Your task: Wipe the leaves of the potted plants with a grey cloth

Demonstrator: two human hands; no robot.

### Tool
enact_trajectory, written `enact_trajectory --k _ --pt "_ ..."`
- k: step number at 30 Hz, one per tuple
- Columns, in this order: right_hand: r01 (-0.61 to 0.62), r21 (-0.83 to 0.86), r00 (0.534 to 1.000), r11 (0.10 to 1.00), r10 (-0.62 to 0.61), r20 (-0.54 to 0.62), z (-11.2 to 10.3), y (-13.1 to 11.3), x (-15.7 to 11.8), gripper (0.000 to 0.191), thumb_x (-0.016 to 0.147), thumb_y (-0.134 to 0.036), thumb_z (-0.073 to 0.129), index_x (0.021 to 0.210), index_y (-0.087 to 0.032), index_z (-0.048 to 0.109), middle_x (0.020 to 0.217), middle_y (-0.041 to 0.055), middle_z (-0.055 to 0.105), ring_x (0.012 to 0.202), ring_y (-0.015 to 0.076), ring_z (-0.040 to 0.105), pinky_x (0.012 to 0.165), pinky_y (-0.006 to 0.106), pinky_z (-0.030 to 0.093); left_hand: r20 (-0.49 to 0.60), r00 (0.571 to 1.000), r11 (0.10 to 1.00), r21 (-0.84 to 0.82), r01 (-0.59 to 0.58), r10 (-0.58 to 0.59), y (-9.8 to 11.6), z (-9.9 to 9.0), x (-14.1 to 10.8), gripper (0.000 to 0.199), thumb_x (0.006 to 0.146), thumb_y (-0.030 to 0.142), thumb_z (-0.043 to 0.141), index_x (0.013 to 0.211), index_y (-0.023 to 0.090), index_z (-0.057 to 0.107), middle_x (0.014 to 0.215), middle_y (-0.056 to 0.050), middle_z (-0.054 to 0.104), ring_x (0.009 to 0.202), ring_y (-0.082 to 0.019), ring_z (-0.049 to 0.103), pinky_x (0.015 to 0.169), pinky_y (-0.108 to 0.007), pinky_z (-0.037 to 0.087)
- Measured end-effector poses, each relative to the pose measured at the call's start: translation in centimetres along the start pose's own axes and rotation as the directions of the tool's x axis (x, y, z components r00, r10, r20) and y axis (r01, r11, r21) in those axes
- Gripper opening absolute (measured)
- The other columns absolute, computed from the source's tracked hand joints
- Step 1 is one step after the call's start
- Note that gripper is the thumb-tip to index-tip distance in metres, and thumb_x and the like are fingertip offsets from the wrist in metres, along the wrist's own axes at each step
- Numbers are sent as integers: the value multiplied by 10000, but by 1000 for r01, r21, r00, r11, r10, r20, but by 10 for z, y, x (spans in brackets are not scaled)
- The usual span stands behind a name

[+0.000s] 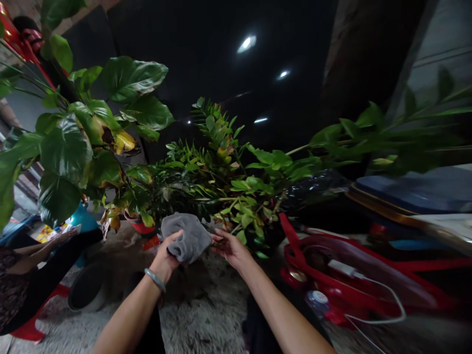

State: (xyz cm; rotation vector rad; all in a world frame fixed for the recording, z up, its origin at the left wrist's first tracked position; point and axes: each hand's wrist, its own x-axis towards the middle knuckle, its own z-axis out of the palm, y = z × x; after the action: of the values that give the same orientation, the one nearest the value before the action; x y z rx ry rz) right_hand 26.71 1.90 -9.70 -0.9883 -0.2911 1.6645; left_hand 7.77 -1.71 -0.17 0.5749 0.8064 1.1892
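My left hand (166,259), with a pale bangle at the wrist, is closed around a crumpled grey cloth (188,237). Just to the right, my right hand (231,250) reaches in among the lower stems, its fingers bent together as in a pinch. What lies between those fingertips is too small and dark to name; the cloth's right edge is close beside them. A leafy green potted plant (250,216) spreads directly beyond both hands, and some of its leaves hang over the right one.
Large broad-leaved foliage (66,147) rises at left, some leaves yellowed. A seated person (22,285) is at far left beside a dark bucket (87,290). At right stand a red basket (368,275) with a white cable (383,322), and a blue-topped stool or table (405,189).
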Motion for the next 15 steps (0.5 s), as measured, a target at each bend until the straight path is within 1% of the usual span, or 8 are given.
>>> enact_trajectory --k 1,3,6,8,10,12,14,15 --pt "-1 0 1000 1000 1 3 -1 -1 -1 70 773 -181 716 811 -198 660 669 44 751 572 200 696 562 313 553 6 1000 1000 7 4 -4 2 1 -5 270 564 253 919 556 156 667 534 -16 636 457 -132 529 516 -284 450" --pt "7 0 1000 1000 -7 5 -1 -3 -2 79 778 -195 711 848 -201 673 686 46 761 606 210 716 573 315 561 23 999 999 -1 -42 42 21 10 -8 269 573 300 922 605 158 696 574 -9 658 489 -132 541 545 -280 469" --pt "14 2 1000 1000 -14 11 2 -6 -3 119 777 -209 707 894 -210 683 723 51 779 662 223 740 607 324 573 56 975 977 -27 -212 213 60 33 5 209 654 293 877 674 178 703 611 19 658 512 -112 537 569 -251 468" --pt "12 8 1000 1000 -12 20 4 -5 -3 112 780 -214 702 889 -214 681 740 55 783 688 227 745 623 328 577 46 963 963 -46 -265 267 67 42 16 177 699 244 834 654 187 673 594 31 637 497 -100 516 571 -240 459" --pt "1 9 1000 1000 -1 16 5 -3 -3 80 788 -216 691 867 -210 678 742 59 779 685 218 738 627 326 577 -1 982 981 -39 -188 188 51 40 22 194 703 206 809 609 182 640 562 33 616 481 -97 509 571 -240 456" --pt "-25 -23 1000 999 25 -11 4 0 -1 46 785 -192 678 830 -202 673 655 41 739 598 195 696 604 318 570 -47 998 999 3 -32 32 22 28 18 195 672 186 808 580 161 638 544 13 616 480 -111 529 576 -257 463" --pt "-49 -64 998 997 47 -37 2 3 1 51 770 -158 668 798 -200 665 543 4 667 501 172 632 570 309 559 -41 998 998 33 51 -50 0 15 8 179 648 197 822 586 136 664 557 -20 634 501 -140 560 596 -286 482" --pt "-55 -78 998 995 52 -43 0 4 2 64 762 -145 665 791 -202 661 520 -7 649 478 165 613 558 304 555 -32 997 997 38 68 -66 -3 13 4 187 638 214 834 591 129 675 561 -27 637 507 -148 563 602 -295 486"
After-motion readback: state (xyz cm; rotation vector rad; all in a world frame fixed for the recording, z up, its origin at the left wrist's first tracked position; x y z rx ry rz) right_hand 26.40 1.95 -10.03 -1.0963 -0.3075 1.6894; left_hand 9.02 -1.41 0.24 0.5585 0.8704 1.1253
